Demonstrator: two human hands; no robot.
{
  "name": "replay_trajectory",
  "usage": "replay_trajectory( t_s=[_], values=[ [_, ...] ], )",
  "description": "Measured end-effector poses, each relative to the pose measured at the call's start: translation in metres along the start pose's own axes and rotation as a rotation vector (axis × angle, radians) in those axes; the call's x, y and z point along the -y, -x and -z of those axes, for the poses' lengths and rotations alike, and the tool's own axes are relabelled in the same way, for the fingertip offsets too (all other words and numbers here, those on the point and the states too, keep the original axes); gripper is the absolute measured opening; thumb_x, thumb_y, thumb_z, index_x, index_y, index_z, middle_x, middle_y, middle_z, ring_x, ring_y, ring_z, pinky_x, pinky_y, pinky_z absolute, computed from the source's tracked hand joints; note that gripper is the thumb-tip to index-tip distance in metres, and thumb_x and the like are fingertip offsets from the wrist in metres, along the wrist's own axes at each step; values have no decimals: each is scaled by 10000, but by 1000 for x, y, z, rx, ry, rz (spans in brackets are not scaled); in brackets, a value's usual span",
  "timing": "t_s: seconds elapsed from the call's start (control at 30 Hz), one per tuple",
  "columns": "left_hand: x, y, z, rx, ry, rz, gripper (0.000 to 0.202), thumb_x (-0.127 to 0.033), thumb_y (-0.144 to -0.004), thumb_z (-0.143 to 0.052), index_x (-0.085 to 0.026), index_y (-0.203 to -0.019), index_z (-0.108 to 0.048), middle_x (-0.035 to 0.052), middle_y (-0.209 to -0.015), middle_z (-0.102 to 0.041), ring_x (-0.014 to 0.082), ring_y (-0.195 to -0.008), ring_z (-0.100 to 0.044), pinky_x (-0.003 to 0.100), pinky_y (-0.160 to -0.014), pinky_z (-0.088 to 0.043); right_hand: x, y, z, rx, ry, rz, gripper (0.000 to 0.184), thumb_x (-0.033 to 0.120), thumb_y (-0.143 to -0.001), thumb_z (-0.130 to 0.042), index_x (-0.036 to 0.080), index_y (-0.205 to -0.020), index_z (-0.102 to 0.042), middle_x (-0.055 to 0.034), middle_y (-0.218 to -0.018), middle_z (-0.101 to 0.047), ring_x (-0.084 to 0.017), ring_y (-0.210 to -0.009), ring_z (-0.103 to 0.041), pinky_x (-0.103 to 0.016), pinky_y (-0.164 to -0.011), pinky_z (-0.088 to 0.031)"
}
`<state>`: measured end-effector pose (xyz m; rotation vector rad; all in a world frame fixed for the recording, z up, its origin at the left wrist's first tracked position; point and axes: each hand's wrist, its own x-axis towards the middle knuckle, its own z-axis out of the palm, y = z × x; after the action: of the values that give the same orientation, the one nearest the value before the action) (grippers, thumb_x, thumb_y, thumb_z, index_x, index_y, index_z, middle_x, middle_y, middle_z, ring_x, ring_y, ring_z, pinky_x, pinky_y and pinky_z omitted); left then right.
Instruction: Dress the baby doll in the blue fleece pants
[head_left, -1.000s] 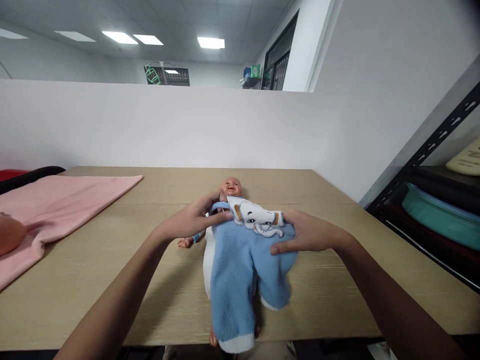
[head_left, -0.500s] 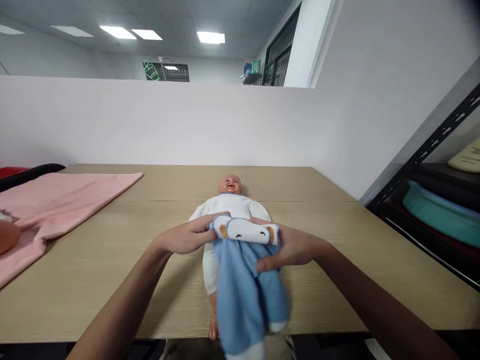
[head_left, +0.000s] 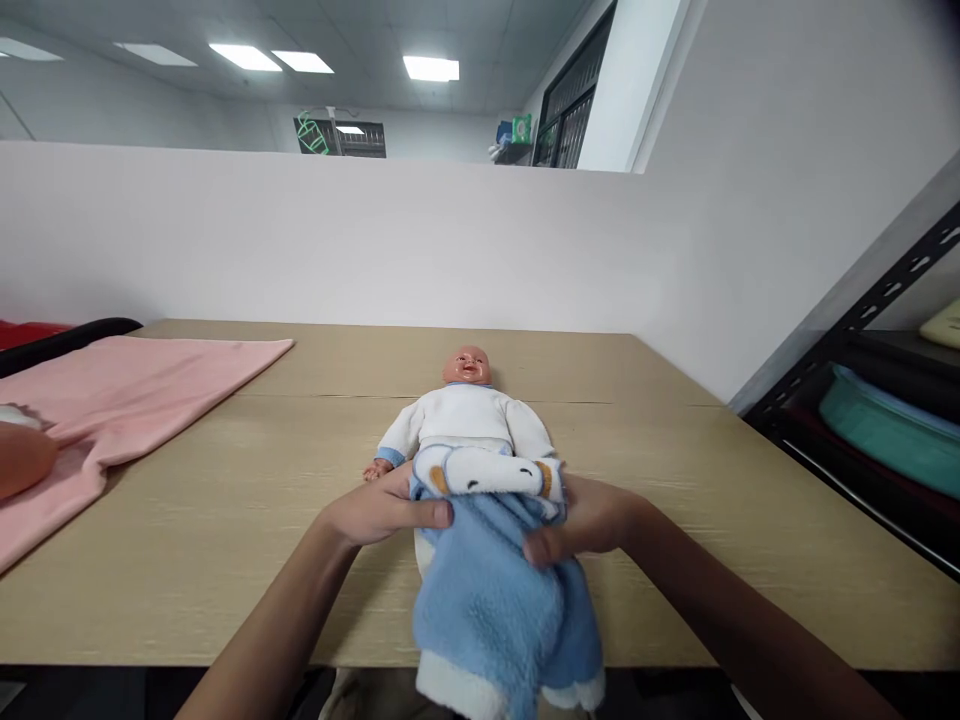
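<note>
While left hand (head_left: 382,515) pinches, romper (head_left: 502,610) under thumb

A plastic baby doll (head_left: 469,418) with a bald head and a white long-sleeved top with blue cuffs lies on its back on the light wooden table (head_left: 187,520). Its head points away from the person, its arms are spread a little to the sides, and its legs point toward the near edge. Light blue fleece dungarees (head_left: 502,610) with fluffy white leg cuffs cover the doll from the waist down. Their white bib, with orange and black markings, is folded down across the belly. The cloth is bunched, and the leg ends hang over the table's near edge. The left hand (head_left: 382,512) and right hand (head_left: 589,520) grip the dungarees at the waist, one on each side.
</note>
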<state>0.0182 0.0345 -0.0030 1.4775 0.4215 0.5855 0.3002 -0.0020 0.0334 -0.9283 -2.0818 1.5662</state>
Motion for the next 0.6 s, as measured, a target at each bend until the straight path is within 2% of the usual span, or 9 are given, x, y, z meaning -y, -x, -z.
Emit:
replay_trajectory(
  t_s=[0.07, 0.13, 0.23, 0.3, 0.37, 0.4, 0.47, 0.53, 0.6],
  values=[
    [13, 6, -3, -89, 129, 31, 620, -680, -795, -902, -217, -1197, -813, 103, -1173, -830, 324, -1236, -722, 472, -1140, -511, 11, 1, -4, 121, -71, -15, 924, 690, -716, -945, 237, -1477, -683, -120, -1444, -738, -354, -1493, -585, -474, -1274, -435],
    [23, 13, -8, -132, 210, 81, 614, -660, -782, -920, -214, -1188, -808, 108, -1144, -831, 320, -1169, -746, 467, -1087, -534, 15, 2, -8, 151, -119, -26, 827, 659, -754, -934, 241, -1432, -714, -103, -1389, -765, -340, -1468, -606, -475, -1263, -450],
    [32, 24, -16, -175, 275, 176, 639, -660, -737, -947, -197, -1155, -806, 106, -1124, -826, 300, -1085, -751, 423, -1006, -555, 3, 0, -16, -2, -202, 4, 731, 688, -803, -887, 249, -1371, -751, -101, -1379, -770, -340, -1465, -603, -509, -1285, -421],
    [32, 30, -24, -212, 302, 235, 692, -674, -725, -949, -195, -1198, -790, 110, -1159, -816, 293, -1092, -741, 397, -994, -552, -10, -2, -22, -155, -294, 8, 761, 712, -779, -899, 258, -1371, -745, -110, -1413, -754, -341, -1471, -597, -517, -1299, -400],
    [31, 33, -31, -230, 324, 235, 775, -746, -729, -907, -195, -1255, -767, 120, -1145, -809, 295, -1088, -742, 382, -971, -561, -23, -4, -29, -228, -408, -24, 801, 728, -754, -912, 261, -1381, -735, -119, -1427, -749, -339, -1462, -609, -510, -1283, -426],
    [30, 34, -35, -209, 334, 212, 832, -793, -707, -889, -193, -1270, -759, 125, -1103, -809, 301, -1053, -751, 378, -927, -578, -28, -4, -32, -235, -460, -54, 813, 735, -748, -914, 258, -1381, -734, -123, -1424, -752, -341, -1451, -623, -510, -1267, -448],
    [29, 37, -40, -94, 352, 170, 915, -830, -643, -894, -193, -1283, -747, 122, -964, -800, 301, -902, -769, 368, -784, -607, -33, -3, -36, -222, -500, -146, 836, 737, -747, -914, 257, -1404, -722, -127, -1440, -750, -342, -1429, -647, -515, -1251, -469],
    [29, 40, -45, 1, 374, 160, 936, -741, -597, -966, -208, -1325, -716, 93, -863, -779, 268, -737, -755, 334, -648, -599, -31, -1, -38, -191, -444, -230, 829, 732, -774, -900, 267, -1432, -708, -121, -1465, -741, -334, -1419, -658, -522, -1259, -459],
    [31, 44, -49, -32, 406, 186, 947, -626, -618, -1001, -233, -1407, -655, 78, -886, -781, 233, -681, -742, 301, -595, -595, -23, 1, -38, -96, -359, -217, 786, 719, -806, -882, 273, -1430, -712, -111, -1464, -742, -325, -1403, -668, -514, -1254, -463]
  ],
)
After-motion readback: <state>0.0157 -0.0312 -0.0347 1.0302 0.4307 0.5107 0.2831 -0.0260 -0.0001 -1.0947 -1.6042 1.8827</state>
